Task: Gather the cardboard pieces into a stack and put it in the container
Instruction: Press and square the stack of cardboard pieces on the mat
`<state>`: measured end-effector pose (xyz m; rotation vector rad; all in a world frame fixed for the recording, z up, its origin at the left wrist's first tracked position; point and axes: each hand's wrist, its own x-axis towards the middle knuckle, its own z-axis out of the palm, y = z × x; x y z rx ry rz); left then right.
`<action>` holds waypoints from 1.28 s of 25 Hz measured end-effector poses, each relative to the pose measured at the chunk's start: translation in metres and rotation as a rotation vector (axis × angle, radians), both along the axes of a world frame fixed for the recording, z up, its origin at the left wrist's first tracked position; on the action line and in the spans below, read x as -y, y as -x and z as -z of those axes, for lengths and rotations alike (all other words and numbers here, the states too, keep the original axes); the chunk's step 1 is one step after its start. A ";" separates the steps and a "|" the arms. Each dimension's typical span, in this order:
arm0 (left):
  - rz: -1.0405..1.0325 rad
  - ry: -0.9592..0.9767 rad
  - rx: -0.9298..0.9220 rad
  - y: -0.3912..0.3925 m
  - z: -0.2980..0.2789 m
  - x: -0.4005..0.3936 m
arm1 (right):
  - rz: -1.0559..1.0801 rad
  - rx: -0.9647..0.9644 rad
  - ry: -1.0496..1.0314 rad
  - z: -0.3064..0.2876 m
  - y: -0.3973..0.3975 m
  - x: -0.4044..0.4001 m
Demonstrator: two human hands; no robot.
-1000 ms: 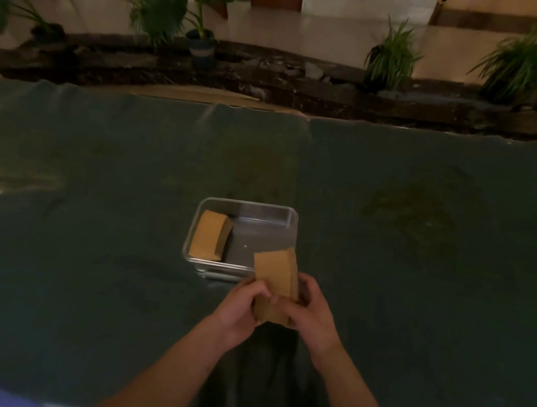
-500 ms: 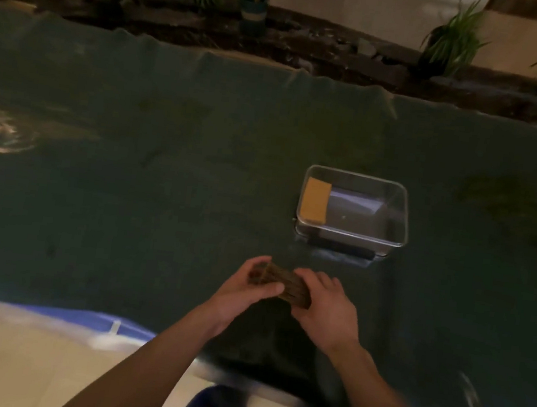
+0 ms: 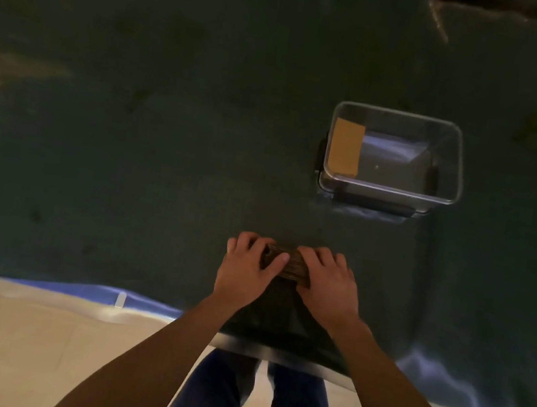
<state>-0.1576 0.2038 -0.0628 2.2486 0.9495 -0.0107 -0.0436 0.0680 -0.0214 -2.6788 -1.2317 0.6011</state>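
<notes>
The cardboard stack (image 3: 288, 264), now lowered edge-down onto the green tablecloth (image 3: 131, 152), is gripped between the left hand (image 3: 247, 268) and right hand (image 3: 330, 280), nothing blocking the clear container (image 3: 447, 164) beyond, holding one cardboard piece (image 3: 345, 147).

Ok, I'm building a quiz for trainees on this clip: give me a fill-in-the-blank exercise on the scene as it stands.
1. The cardboard stack is held by ____ hands.
2. The clear container sits on a dark ____ cloth.
3. The cardboard piece lies at the container's ____ end.
4. The container has no ____ on it.

Missing words: both; green; left; lid
</notes>
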 end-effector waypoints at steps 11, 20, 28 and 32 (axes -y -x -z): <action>-0.785 0.390 0.663 0.048 -0.007 -0.038 | 0.006 0.000 0.043 0.011 -0.006 -0.002; -0.298 0.697 0.436 0.006 -0.015 0.041 | 0.019 0.027 0.092 0.004 -0.003 -0.007; -0.493 1.029 0.355 0.002 -0.016 0.018 | 0.034 0.051 0.054 0.007 -0.001 -0.008; -0.591 0.858 0.512 0.005 -0.012 0.011 | 0.044 0.068 0.038 0.010 0.000 -0.008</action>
